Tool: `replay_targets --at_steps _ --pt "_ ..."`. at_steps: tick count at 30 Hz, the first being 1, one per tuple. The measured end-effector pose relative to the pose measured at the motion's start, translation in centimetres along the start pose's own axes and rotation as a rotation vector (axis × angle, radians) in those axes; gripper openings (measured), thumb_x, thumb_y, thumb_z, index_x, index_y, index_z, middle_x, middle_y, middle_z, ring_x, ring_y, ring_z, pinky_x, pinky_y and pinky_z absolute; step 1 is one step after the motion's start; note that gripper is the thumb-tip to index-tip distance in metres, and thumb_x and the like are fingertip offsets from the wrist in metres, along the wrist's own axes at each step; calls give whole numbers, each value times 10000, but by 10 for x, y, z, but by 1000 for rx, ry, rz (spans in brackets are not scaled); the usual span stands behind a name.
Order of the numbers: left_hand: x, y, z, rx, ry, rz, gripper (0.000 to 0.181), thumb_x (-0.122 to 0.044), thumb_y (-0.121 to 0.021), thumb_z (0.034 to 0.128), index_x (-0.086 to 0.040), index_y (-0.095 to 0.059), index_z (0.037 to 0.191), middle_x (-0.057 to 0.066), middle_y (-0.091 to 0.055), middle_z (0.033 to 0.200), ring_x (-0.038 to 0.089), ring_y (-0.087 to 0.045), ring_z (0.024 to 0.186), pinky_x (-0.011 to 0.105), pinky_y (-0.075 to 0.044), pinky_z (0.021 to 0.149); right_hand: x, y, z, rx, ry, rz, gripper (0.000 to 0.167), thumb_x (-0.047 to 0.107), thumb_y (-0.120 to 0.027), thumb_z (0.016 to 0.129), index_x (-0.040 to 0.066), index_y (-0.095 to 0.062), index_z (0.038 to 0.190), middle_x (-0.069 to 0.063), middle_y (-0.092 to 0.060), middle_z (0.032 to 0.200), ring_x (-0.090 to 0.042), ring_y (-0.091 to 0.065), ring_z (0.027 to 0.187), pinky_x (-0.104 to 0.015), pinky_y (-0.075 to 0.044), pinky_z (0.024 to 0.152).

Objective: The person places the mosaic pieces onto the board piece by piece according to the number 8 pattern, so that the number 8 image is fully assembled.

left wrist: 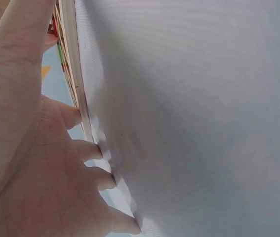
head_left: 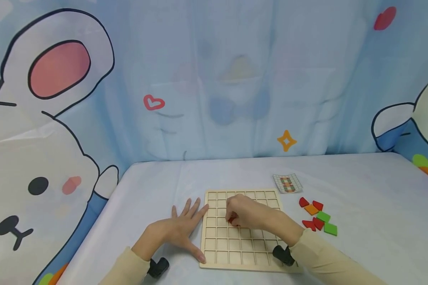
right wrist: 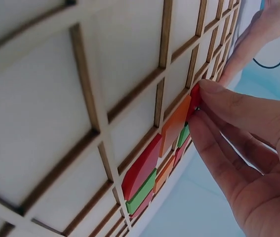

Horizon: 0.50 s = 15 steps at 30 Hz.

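Note:
A square wooden grid board [head_left: 217, 256] lies on the white-covered table. My right hand [head_left: 247, 211] is over its middle and pinches a red tile [right wrist: 194, 98] between thumb and fingers, at one of the cells. Beside that tile in the right wrist view, an orange tile [right wrist: 175, 123], a larger red tile [right wrist: 142, 165] and a green tile [right wrist: 142, 192] sit in the grid; in the head view my hand hides most of them. My left hand [head_left: 180, 229] has its fingers spread, with thumb and index finger touching the board's left edge.
Right of the board lie several loose tiles: red ones [head_left: 318, 223], an orange one [head_left: 311, 209] and green ones [head_left: 330, 229]. A small printed pattern card [head_left: 287, 183] lies by the board's far right corner. Behind the table hangs a blue cartoon curtain [head_left: 217, 130].

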<state>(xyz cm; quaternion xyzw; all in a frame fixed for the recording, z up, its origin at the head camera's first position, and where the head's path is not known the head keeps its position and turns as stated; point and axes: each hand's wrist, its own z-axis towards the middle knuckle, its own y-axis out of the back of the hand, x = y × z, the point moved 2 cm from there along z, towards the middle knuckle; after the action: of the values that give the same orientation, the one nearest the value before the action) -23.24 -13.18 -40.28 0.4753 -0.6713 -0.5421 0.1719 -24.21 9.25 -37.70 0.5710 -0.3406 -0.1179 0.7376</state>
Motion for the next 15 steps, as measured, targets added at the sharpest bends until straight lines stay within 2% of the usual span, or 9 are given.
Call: replay_targets --at_steps 9,12,15 --pt "-2 3 -1 4 -8 -21 1333 -574 -885 782 -168 -7 1698 204 99 1737 422 117 1588 786 4 1166 4 -1 -4 -24 -61 15 132 -101 -827 828 10 -823 901 7 -676 845 -87 -636 788 -181 -543 683" --pt "-2 2 -1 0 -13 -21 1332 -573 -887 779 -162 -15 1698 209 86 1738 429 105 1588 791 -6 1163 5 -1 -9 -29 -33 1 139 -96 -822 835 21 -819 909 5 -682 866 -82 -616 792 -189 -529 681" --pt "-3 2 -1 -5 -10 -14 1342 -579 -891 771 -161 -16 1698 205 78 1740 427 99 1590 791 -7 1163 4 1 -18 -42 8 -12 138 -62 -821 853 44 -814 941 10 -715 909 -86 -628 831 -228 -543 734"
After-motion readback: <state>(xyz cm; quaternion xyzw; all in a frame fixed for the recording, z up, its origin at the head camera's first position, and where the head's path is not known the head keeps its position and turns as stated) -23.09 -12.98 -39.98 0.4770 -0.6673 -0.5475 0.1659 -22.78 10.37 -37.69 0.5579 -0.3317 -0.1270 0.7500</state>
